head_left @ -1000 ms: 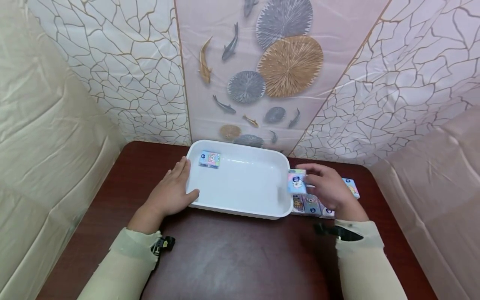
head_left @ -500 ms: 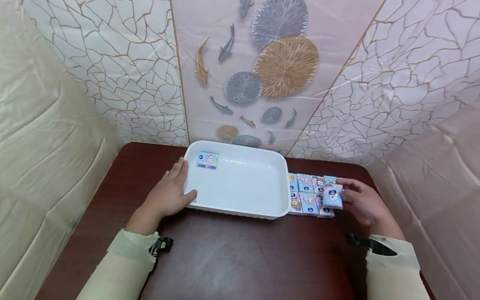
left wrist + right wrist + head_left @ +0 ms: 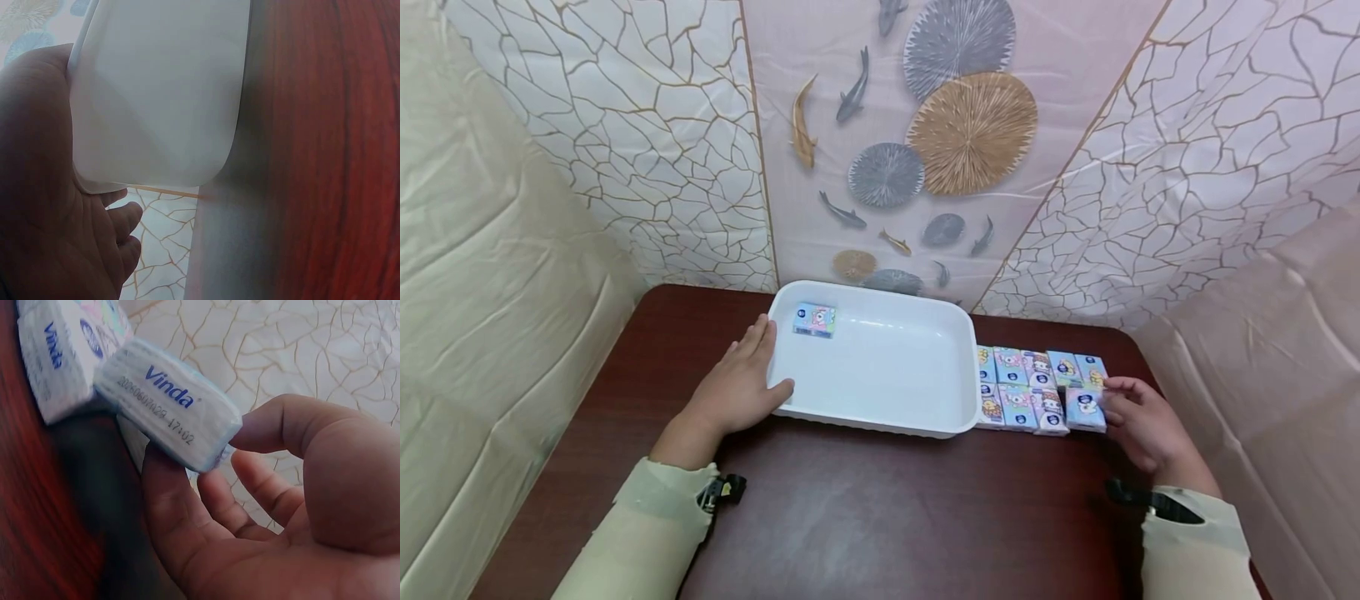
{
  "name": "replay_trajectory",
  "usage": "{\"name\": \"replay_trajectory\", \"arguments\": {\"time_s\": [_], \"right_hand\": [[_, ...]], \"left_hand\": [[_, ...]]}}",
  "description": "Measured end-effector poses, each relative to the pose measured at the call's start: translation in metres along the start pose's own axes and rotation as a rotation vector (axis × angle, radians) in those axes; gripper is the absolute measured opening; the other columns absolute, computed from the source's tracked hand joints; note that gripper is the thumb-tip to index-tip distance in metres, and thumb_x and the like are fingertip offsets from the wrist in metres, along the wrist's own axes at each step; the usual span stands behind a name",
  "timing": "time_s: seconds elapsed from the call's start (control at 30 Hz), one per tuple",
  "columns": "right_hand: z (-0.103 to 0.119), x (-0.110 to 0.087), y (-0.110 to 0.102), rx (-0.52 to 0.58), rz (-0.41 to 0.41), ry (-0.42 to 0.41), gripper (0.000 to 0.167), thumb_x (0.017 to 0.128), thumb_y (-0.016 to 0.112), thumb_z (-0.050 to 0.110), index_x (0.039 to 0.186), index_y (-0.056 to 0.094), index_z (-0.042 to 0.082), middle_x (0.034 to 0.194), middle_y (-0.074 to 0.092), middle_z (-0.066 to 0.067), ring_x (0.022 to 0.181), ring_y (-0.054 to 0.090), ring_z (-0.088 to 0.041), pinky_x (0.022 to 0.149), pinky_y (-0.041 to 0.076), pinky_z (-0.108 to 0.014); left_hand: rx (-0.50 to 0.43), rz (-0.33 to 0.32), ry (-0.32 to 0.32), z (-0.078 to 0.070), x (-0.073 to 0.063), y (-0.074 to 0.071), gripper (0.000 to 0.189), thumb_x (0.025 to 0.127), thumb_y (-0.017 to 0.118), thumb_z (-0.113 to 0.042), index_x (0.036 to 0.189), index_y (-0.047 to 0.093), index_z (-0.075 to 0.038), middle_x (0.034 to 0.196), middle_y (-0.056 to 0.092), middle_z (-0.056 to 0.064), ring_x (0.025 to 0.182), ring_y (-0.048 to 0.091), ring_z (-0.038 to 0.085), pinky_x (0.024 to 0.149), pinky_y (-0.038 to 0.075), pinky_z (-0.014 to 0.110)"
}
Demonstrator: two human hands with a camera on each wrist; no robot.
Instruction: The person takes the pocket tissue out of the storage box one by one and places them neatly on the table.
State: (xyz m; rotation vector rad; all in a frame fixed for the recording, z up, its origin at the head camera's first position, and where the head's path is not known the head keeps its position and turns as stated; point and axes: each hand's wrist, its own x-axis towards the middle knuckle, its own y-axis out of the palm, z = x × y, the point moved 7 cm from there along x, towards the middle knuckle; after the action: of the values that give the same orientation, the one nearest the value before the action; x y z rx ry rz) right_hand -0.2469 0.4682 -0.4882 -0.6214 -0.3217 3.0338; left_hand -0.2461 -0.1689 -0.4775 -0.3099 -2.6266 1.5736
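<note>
A white tray (image 3: 880, 367) stands on the table. My left hand (image 3: 733, 387) rests against its left end, fingers straight along the outside and thumb at the near corner; the left wrist view shows the tray's wall (image 3: 162, 94) beside the palm. My right hand (image 3: 1153, 421) pinches a small blue tissue pack (image 3: 1084, 408) by its right edge, between thumb and fingers. "Vinda" is printed on the side of this tissue pack (image 3: 172, 400) in the right wrist view. It sits at the right end of the near row, slightly tilted there. One tissue pack (image 3: 814, 319) lies in the tray's far left corner.
Two rows of tissue packs (image 3: 1018, 406) lie right of the tray, the leftmost ones partly hidden by its rim. A patterned cloth (image 3: 880, 167) hangs behind the dark red table (image 3: 880, 508). Beige cloth (image 3: 1262, 358) stands at the sides.
My right hand has carried the tissue pack rightward from the tray's right rim, over the rows, to the near row's right end. The left hand stays on the tray.
</note>
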Motion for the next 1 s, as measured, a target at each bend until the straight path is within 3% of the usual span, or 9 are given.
{"name": "replay_trajectory", "arguments": {"time_s": [0.17, 0.43, 1.0], "right_hand": [[-0.007, 0.003, -0.002, 0.057, 0.024, 0.003, 0.026, 0.116, 0.066, 0.025, 0.139, 0.053, 0.02, 0.119, 0.062, 0.013, 0.101, 0.071, -0.007, 0.085, 0.064, -0.03], [-0.017, 0.01, -0.006, -0.151, -0.022, -0.002, 0.023, 0.118, 0.059, 0.027, 0.139, 0.056, 0.018, 0.119, 0.063, 0.015, 0.106, 0.065, -0.008, 0.087, 0.064, -0.029], [-0.004, 0.0, -0.001, -0.394, -0.137, -0.02, 0.039, 0.117, 0.061, 0.028, 0.143, 0.057, -0.001, 0.132, 0.064, -0.014, 0.104, 0.065, -0.018, 0.082, 0.065, -0.028]], "left_hand": [[-0.005, -0.001, -0.005, 0.001, 0.0, -0.001, 0.104, 0.108, 0.062, -0.048, 0.18, 0.003, -0.001, 0.191, -0.002, 0.018, 0.177, 0.011, 0.042, 0.142, 0.015, 0.064], [-0.004, -0.008, -0.006, 0.003, 0.001, 0.0, 0.104, 0.108, 0.062, -0.048, 0.18, 0.003, -0.002, 0.191, -0.001, 0.018, 0.177, 0.011, 0.041, 0.142, 0.016, 0.064], [-0.013, -0.006, 0.0, 0.001, 0.001, 0.001, 0.104, 0.108, 0.063, -0.047, 0.18, 0.004, -0.002, 0.191, 0.0, 0.019, 0.176, 0.014, 0.042, 0.142, 0.018, 0.065]]}}
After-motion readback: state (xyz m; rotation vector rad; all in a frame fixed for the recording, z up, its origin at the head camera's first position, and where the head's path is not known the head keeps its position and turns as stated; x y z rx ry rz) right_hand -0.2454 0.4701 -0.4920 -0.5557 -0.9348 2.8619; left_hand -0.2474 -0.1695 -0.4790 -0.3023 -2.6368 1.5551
